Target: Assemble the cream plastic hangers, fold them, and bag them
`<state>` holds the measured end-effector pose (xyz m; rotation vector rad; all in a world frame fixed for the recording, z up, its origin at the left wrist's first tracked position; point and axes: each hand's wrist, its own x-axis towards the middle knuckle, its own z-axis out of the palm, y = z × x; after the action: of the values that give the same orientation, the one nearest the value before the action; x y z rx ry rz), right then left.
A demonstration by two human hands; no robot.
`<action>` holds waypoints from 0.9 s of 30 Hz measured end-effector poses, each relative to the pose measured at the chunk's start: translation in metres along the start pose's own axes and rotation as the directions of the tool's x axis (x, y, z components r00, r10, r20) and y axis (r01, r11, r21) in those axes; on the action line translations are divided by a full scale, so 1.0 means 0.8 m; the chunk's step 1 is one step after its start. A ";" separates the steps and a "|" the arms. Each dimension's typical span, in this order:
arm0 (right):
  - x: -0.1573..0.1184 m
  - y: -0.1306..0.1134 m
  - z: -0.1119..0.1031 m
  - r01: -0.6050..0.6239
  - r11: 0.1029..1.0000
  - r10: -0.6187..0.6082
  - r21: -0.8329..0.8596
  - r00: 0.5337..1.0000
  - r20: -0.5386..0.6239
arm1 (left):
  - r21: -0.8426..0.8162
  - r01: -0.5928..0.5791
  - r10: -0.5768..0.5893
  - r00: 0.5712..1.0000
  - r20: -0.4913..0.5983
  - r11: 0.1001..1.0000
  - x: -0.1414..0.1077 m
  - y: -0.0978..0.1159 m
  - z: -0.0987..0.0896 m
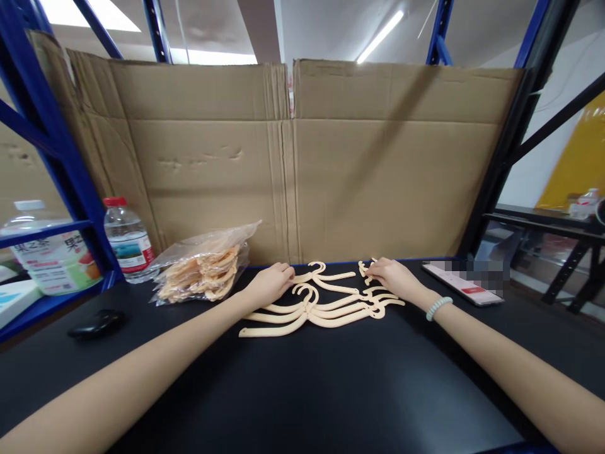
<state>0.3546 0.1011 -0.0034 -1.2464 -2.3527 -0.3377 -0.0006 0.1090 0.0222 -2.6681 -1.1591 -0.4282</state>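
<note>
Arranging overlapping hangers [308,309] on black table [331,384], apparently | with left hand [273,282] at rear hanger [333,277], right hand [391,276] at small pale pieces [362,269], well apart; cannot tell grip | likely calls for careful alignment next

left hand [271,281]: back upward | right hand [395,277]: fingers [377,270] bent downward | both arms [142,372] outstretched

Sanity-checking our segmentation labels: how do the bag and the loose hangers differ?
The bag is clear plastic, bulging with piled pieces; the hangers lie spread out flat, some overlapping. The bag's pieces look peach-orange; the hangers are paler cream. The bag sits left of the left hand; the hangers lie mostly between that hand and the right hand. Both rest on the black table.
</note>
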 end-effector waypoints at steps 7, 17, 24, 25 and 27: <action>-0.004 -0.001 -0.007 -0.085 0.993 0.100 0.080 0.973 -0.206 | -0.030 0.000 0.000 1.000 -0.003 1.000 0.004 -0.006 0.004; -0.013 -0.009 -0.033 -0.251 0.946 0.321 0.203 0.808 -0.493 | -0.191 0.129 -0.156 0.979 -0.131 0.973 -0.010 0.006 -0.033; -0.021 -0.056 -0.069 -0.343 0.694 0.630 0.634 0.714 -0.304 | -0.376 0.146 -0.238 0.948 -0.210 0.915 -0.071 0.045 -0.038; -0.021 -0.064 -0.072 -0.337 0.625 0.661 0.704 0.708 -0.248 | -0.403 0.138 -0.239 0.947 -0.213 0.905 -0.080 0.051 -0.035; -0.020 -0.081 -0.076 -0.312 0.507 0.691 0.803 0.704 -0.163 | -0.492 0.113 -0.252 0.941 -0.226 0.863 -0.095 0.061 -0.028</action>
<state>0.3257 0.0285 0.0409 -1.1893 -1.3173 0.4498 -0.0182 0.0177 0.0139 -2.7467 -1.3630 -1.2348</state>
